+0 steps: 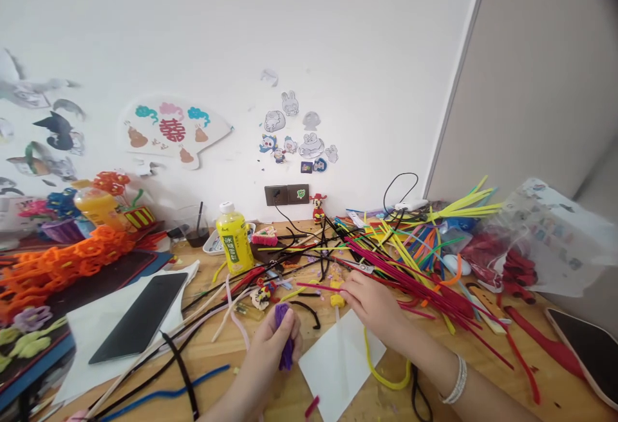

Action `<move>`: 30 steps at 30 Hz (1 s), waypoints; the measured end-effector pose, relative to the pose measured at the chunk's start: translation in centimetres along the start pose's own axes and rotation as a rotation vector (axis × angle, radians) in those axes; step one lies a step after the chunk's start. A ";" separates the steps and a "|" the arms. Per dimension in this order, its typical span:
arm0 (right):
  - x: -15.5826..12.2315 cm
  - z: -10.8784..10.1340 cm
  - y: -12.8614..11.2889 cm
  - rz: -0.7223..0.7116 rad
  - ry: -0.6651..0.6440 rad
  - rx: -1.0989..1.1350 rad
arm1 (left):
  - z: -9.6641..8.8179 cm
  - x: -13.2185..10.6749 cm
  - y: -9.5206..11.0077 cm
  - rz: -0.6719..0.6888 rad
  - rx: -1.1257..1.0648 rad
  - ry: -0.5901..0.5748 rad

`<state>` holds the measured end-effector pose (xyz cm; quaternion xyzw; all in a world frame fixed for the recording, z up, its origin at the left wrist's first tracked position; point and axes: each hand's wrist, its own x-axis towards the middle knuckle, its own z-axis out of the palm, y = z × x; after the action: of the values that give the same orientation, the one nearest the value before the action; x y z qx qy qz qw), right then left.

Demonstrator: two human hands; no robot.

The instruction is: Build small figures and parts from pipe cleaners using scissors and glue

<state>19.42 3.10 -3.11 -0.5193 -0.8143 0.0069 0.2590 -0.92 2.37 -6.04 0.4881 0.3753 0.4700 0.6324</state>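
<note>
My left hand [275, 338] is closed round a small purple pipe-cleaner piece [284, 335], held just above the wooden table [232, 345]. My right hand [374, 303] lies further right, fingers curled at the left end of a magenta pipe cleaner [318, 287]; a small yellow piece [337, 300] sits right beside the fingertips. A white sheet of paper [338, 361] lies between and below the two hands. A bracelet [456, 380] is on my right wrist.
A big heap of coloured pipe cleaners [410, 255] covers the table's right. A yellow bottle [234, 238], a dark phone [140, 319] on white paper, orange pipe-cleaner work [62, 258], a plastic bag [545, 235] and wall sockets [287, 194] surround the hands.
</note>
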 end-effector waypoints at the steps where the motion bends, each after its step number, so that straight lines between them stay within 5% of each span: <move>1: -0.1 0.1 -0.3 -0.021 0.007 0.048 | 0.0 0.0 0.0 0.003 -0.024 0.004; 12: -1.2 0.3 -3.1 -0.102 -0.084 0.256 | -0.4 0.1 0.1 0.079 0.016 0.087; 19: -1.2 1.0 -4.5 0.007 -0.104 0.474 | 0.5 -0.8 0.5 0.041 0.175 0.086; 30: -1.8 2.5 -5.0 -0.127 0.075 0.256 | 1.5 -1.4 0.6 -0.012 -0.034 0.213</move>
<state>14.74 -0.11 -4.66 -0.4294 -0.8278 0.0750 0.3532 -0.01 0.68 -5.10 0.4224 0.4350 0.5218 0.6001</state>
